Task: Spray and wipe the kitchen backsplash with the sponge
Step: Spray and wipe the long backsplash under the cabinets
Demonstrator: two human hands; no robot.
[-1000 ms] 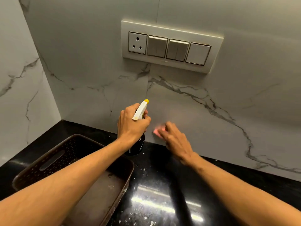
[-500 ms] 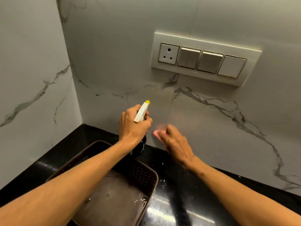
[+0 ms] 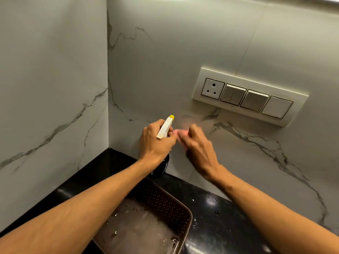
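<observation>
The white marble backsplash (image 3: 183,61) with grey veins fills the upper view. My left hand (image 3: 156,143) grips a spray bottle (image 3: 165,127) with a white head, a yellow nozzle tip and a dark body, its nozzle aimed at the wall. Just to its right, my right hand (image 3: 199,147) presses a pink sponge (image 3: 180,132) against the backsplash; the hand hides most of the sponge and both are blurred.
A cream switch plate (image 3: 251,97) with a socket and switches sits on the wall at the right. A brown perforated basket (image 3: 176,204), wet inside, stands on the black countertop (image 3: 220,208) below my arms. A second marble wall (image 3: 51,88) meets the backsplash at the left corner.
The view has swung left, bringing the corner and left wall into sight. My right hand and the sponge have slid up the wall, closer to the bottle. My left hand keeps its grip.
</observation>
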